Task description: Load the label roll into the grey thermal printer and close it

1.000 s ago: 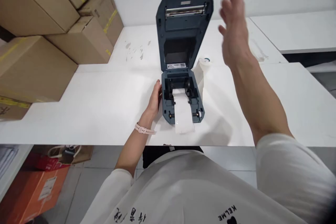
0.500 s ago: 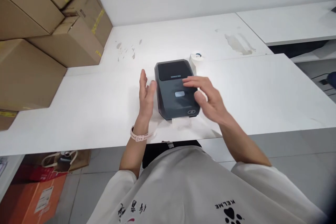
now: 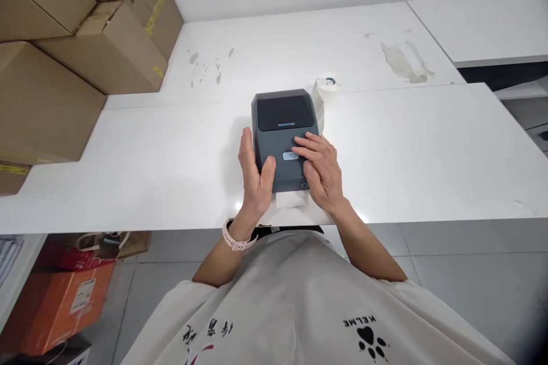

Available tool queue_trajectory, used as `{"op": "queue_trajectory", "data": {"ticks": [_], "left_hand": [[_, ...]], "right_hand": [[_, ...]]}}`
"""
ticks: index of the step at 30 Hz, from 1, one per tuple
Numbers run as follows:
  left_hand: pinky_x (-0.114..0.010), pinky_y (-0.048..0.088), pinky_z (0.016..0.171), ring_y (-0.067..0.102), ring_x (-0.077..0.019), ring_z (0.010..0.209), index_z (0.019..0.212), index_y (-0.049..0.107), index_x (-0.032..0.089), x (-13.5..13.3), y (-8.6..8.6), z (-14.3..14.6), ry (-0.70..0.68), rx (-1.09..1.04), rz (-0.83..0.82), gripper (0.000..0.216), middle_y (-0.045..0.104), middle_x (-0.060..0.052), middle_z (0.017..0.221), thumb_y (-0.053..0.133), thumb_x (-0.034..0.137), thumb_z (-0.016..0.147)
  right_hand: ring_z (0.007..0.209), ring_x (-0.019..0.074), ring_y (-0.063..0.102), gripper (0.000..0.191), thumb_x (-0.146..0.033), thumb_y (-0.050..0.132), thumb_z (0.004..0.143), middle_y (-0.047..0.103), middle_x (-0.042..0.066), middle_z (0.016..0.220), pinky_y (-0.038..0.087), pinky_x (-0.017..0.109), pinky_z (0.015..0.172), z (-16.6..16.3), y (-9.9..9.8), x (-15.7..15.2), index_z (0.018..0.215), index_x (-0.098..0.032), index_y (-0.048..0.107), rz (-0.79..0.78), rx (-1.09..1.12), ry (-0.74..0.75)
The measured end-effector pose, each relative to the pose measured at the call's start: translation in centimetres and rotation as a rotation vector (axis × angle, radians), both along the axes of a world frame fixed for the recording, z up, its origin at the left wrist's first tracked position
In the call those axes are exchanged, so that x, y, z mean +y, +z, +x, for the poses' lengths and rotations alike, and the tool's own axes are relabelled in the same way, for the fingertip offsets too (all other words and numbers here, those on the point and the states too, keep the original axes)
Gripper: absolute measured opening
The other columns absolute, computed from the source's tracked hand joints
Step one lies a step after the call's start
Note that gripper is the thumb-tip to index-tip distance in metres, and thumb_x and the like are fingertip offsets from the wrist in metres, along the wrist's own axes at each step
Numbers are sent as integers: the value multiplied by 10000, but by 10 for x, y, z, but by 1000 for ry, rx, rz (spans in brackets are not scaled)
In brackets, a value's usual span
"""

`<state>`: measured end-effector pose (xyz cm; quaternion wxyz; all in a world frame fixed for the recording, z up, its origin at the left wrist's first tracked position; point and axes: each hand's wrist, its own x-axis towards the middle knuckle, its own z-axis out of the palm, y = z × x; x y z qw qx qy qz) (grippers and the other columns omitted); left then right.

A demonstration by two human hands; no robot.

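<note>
A dark grey label printer (image 3: 280,174) sits on the white table, with a black window on its upper part and a pale oblong button (image 3: 290,155) in the middle. My left hand (image 3: 256,179) lies along the printer's left side, fingers straight and the thumb at its top edge. Over the right part of the lid is my right hand (image 3: 322,171), its fingers stretched out beside the button. A strip of white label paper (image 3: 291,199) sticks out at the printer's near end. Behind it stands a roll of white labels (image 3: 327,83), its strip running along the printer's right side.
Brown cardboard boxes (image 3: 47,102) are stacked on the left of the table (image 3: 406,171). The table's near edge runs just in front of my body. Below at the left are an orange box (image 3: 64,302) and a paper bag (image 3: 135,244). A shelf opening shows at the right.
Both hands have come in to the printer: the left against its side with the thumb on top, the right lower and further left, by the button. The view has shifted slightly.
</note>
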<state>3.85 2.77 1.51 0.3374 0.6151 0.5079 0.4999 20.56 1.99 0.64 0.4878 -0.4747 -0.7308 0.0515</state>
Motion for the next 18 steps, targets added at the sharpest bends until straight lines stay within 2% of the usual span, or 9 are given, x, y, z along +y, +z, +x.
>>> {"op": "queue_trajectory", "data": {"ticks": [1, 3, 5, 6, 8, 10, 12, 15, 18], "left_hand": [[-448, 175, 1340, 142, -239, 1655, 1608, 281, 358, -6, -2, -1, 40, 6, 11, 655, 232, -25, 1761, 457, 590, 1021], [-468, 296, 1278, 338, -261, 1568, 1481, 462, 329, -24, -10, -5, 210, 16, 55, 558, 467, -71, 1614, 511, 599, 995], [-449, 485, 1065, 626, -261, 1205, 1100, 666, 286, -46, -21, -10, 391, 9, 75, 402, 706, -77, 1149, 506, 634, 977], [-412, 534, 891, 665, -234, 936, 851, 664, 270, -56, -26, -13, 379, -6, 34, 463, 686, -54, 867, 456, 662, 983], [-366, 485, 642, 571, -188, 622, 615, 612, 248, -69, -30, -17, 92, -86, -240, 635, 579, -37, 600, 380, 716, 977], [-345, 400, 525, 482, -155, 496, 579, 636, 229, -70, -28, -18, -208, -202, -586, 702, 573, -42, 537, 357, 749, 959], [-325, 348, 485, 402, -122, 430, 595, 666, 208, -63, -22, -15, -363, -290, -813, 670, 549, -25, 484, 454, 757, 916], [-295, 331, 478, 388, -107, 406, 591, 657, 203, -51, -13, -8, -340, -278, -815, 587, 474, 18, 412, 609, 733, 840], [-292, 428, 560, 617, -170, 550, 518, 580, 224, -49, -9, -6, -292, -67, -606, 591, 560, -13, 456, 580, 677, 898]], "right_hand": [[1409, 262, 589, 350, -251, 377, 1063, 719, 47, 1372, 414, 549, 1218, 0, 0, 0, 1265, -300, 659, -8, 2, 0], [1410, 261, 590, 344, -254, 379, 1061, 721, 46, 1372, 408, 546, 1223, 0, 0, 0, 1247, -297, 666, -18, 15, 5], [1404, 258, 595, 336, -248, 386, 1060, 728, 45, 1361, 410, 541, 1223, -1, 1, 0, 1234, -294, 669, -19, 39, 11], [1395, 257, 602, 331, -242, 392, 1058, 734, 45, 1349, 416, 538, 1218, -1, 1, -1, 1228, -293, 671, -12, 53, 14], [1379, 259, 614, 318, -230, 408, 1054, 744, 50, 1328, 426, 538, 1206, -1, 1, 0, 1214, -288, 677, 10, 79, 22], [1369, 266, 620, 309, -230, 421, 1051, 748, 53, 1319, 432, 544, 1194, -1, 1, 0, 1204, -286, 683, 17, 93, 24], [1368, 273, 618, 307, -241, 425, 1050, 748, 53, 1320, 431, 552, 1192, -1, 0, 0, 1200, -286, 689, 2, 99, 23], [1367, 274, 617, 317, -255, 423, 1051, 746, 50, 1325, 427, 557, 1197, -1, -1, 1, 1226, -291, 684, -7, 106, 30], [1363, 278, 618, 331, -300, 414, 1062, 742, 50, 1330, 440, 561, 1189, 1, -3, 1, 1269, -300, 672, 14, 74, 34]]}}
